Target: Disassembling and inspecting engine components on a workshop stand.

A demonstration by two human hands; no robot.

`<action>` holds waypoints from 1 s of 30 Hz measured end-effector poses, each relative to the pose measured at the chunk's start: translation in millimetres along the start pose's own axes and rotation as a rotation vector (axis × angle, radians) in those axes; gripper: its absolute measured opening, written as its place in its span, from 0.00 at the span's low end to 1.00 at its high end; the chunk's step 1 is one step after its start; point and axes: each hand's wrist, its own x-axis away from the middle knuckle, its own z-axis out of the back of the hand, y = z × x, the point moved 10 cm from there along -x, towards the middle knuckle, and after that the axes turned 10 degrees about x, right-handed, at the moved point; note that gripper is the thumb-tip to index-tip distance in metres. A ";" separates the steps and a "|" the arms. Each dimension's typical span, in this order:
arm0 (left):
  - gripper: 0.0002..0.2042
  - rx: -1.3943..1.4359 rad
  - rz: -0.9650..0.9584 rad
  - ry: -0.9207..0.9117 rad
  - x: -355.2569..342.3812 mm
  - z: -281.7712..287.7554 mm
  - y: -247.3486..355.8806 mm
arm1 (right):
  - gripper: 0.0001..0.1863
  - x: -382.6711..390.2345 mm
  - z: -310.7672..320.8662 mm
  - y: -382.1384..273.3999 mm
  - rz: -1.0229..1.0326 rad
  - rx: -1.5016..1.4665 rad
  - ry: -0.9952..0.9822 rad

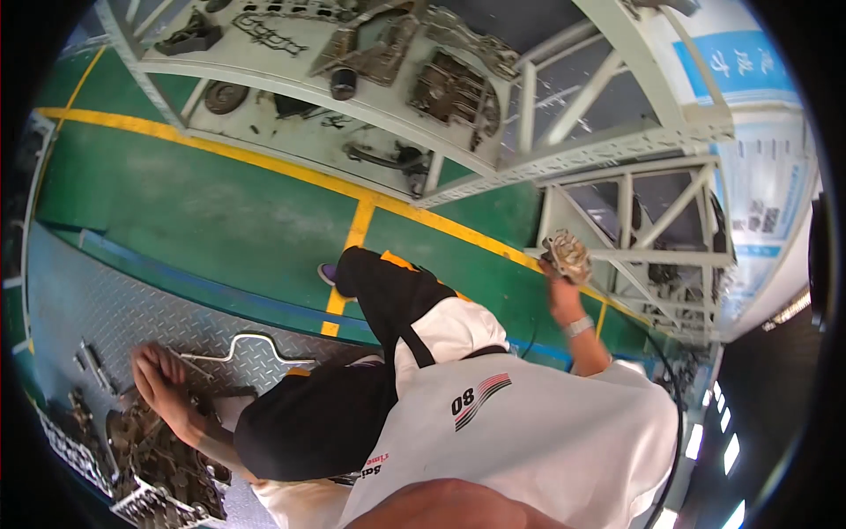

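Carrying, apparently: right hand point(562, 296) clasped a metal part point(569, 256); left hand point(160, 377), grip unclear, was over the worktop point(145, 309). Next move likely called for steady support.

two hands point(160, 377), one held metal part point(569, 257), one wristband point(579, 327) — one bent bar point(254, 336)

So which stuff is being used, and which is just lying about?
In use:
- metal part, in the right hand
- probably the engine parts, near the left hand

Seemingly just lying about:
- dark cylinder, upper shelf
- round disc, lower shelf
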 end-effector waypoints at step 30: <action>0.13 0.453 0.179 0.423 98.3 -199.4 -82.0 | 0.34 -265.4 -383.6 -116.5 -0.008 -0.075 -0.677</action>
